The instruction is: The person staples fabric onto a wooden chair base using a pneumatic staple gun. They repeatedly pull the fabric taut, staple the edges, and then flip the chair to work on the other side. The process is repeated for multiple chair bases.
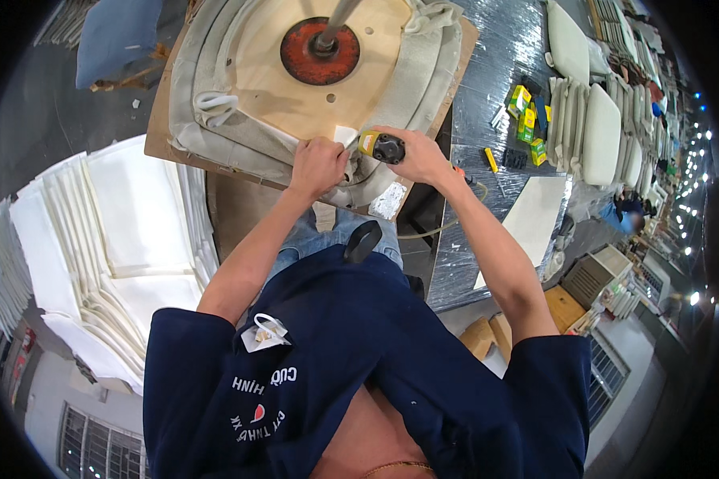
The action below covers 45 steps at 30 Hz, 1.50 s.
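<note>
My right hand (415, 156) is closed around a yellow and black staple gun (382, 147), with an air hose (427, 233) running below it. Just left of the tool, my left hand (318, 166) pinches the edge of a grey fabric cover (272, 142) at the near rim of a seat cushion. A white strip (345, 134) shows beside its fingers. The cushion's pale plywood board (303, 104) faces up, and a round red pressing disc (299, 60) on a metal rod bears down on it. Underneath the cushion lies a brown board (158, 132). The staple gun's nose is hidden.
White padded panels (148, 215) are stacked at left. On the right, a plastic-wrapped table (487, 72) holds yellow-green boxes (527, 124), a yellow cutter-like tool (490, 160), a pale flat sheet (523, 223) and several cushions (601, 136). A blue seat (118, 40) stands far left.
</note>
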Each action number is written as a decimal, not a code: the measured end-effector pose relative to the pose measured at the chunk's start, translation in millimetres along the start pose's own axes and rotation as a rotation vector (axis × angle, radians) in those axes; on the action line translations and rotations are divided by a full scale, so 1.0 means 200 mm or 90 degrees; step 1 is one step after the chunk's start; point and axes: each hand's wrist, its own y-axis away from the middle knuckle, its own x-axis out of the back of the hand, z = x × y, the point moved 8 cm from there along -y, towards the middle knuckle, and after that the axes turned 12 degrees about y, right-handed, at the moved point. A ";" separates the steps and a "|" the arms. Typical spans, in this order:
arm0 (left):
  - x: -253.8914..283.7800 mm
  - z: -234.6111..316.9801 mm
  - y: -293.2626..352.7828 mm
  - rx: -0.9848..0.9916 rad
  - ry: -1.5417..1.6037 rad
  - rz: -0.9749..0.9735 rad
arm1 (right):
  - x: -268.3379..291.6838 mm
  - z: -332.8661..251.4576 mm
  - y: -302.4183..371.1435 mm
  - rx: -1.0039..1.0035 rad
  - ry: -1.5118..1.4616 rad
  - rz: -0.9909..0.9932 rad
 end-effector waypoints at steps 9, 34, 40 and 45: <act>0.07 0.00 0.07 0.053 0.077 -0.051 | -0.02 0.02 0.00 -0.024 -0.064 0.072; -0.60 0.52 -0.95 -0.265 -0.109 -0.055 | 0.61 1.05 -0.06 -0.187 -0.226 0.153; -0.48 0.45 -0.88 -0.231 -0.145 -0.060 | 0.69 0.91 -0.45 -0.150 -0.105 0.069; -0.39 0.41 -0.81 -0.193 -0.114 -0.033 | 0.80 0.73 -0.57 -0.018 0.012 0.075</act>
